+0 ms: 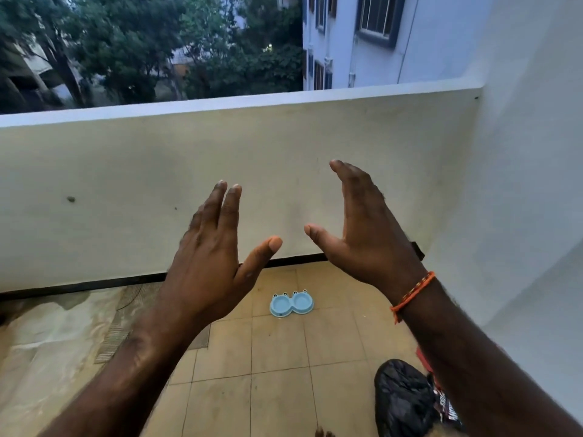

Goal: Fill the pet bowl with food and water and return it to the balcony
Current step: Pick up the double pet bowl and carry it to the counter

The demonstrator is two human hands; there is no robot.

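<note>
A light blue double pet bowl with small frog-eye knobs lies on the tiled balcony floor, close to the foot of the parapet wall. Both of its cups look empty from here. My left hand and my right hand are raised in front of me, well above the bowl, palms turned toward each other and fingers apart. Neither hand holds anything. An orange thread band circles my right wrist.
The cream parapet wall closes the balcony ahead, and a white side wall stands at the right. A black plastic bag lies on the floor at the lower right. A wet patch and a mat cover the floor at the left.
</note>
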